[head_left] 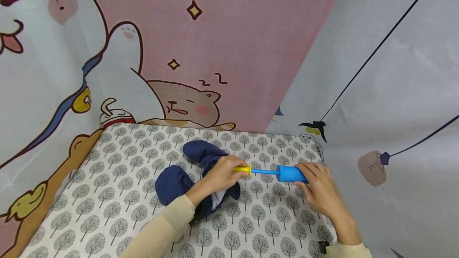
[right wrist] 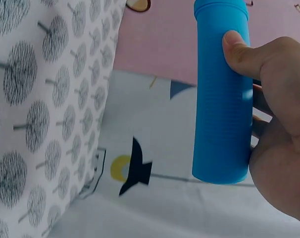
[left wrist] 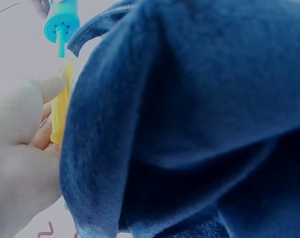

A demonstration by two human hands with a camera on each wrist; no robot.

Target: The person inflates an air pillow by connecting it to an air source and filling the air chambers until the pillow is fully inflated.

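Note:
Both hands hold a hand air pump whose blue rod point(head_left: 264, 171) shows between handle and barrel. My left hand point(head_left: 223, 173) grips the yellow handle point(head_left: 242, 169); in the left wrist view its thumb lies along the handle point(left wrist: 60, 115). The right hand point(head_left: 319, 188) is wrapped round the blue barrel point(head_left: 288, 173), thumb on the ribbed side point(right wrist: 222, 109) in the right wrist view. Under the left forearm lies a navy plush piece point(head_left: 173, 184), shaped like a neck pillow, with something white point(head_left: 217, 199) showing in it. It fills most of the left wrist view, a zipper point(left wrist: 118, 10) along its edge.
A white cloth with grey tree prints point(head_left: 118, 186) covers the surface beneath. Behind it hangs a pink curtain point(head_left: 251, 51) with cartoon animals, and a pale sheet point(head_left: 405, 90) hangs at the right.

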